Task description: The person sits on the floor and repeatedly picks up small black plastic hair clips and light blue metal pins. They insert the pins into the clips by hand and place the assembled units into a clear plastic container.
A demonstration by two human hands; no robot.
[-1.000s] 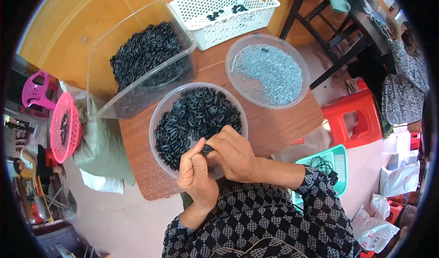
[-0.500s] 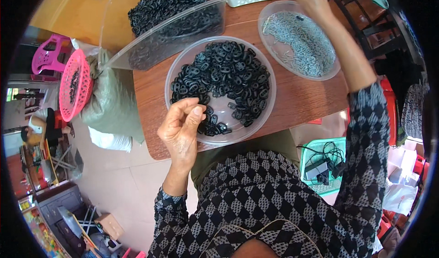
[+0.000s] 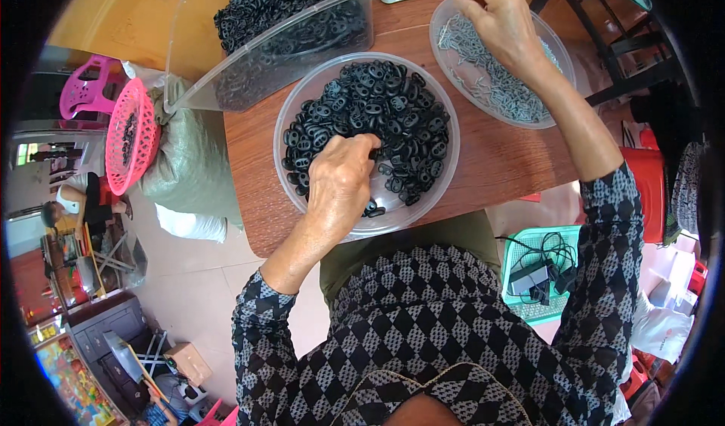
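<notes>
Black oval plastic pieces point(image 3: 377, 97) lie at one o'clock from the nearer left hand point(image 3: 340, 178), slim silvery pins point(image 3: 498, 90) at six from the right hand point(image 3: 507, 32), what the fingers grasp impossible to tell.

A wooden table point(image 3: 502, 158) stands over pale tiles point(image 3: 200, 290) near ochre panelling point(image 3: 117, 22).

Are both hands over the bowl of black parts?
No: the left hand is there, while the right hand is over the metal pieces.

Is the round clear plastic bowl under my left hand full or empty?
Partly full: black oval pieces heap in the bowl; bare bottom shows beside your left hand.
</notes>
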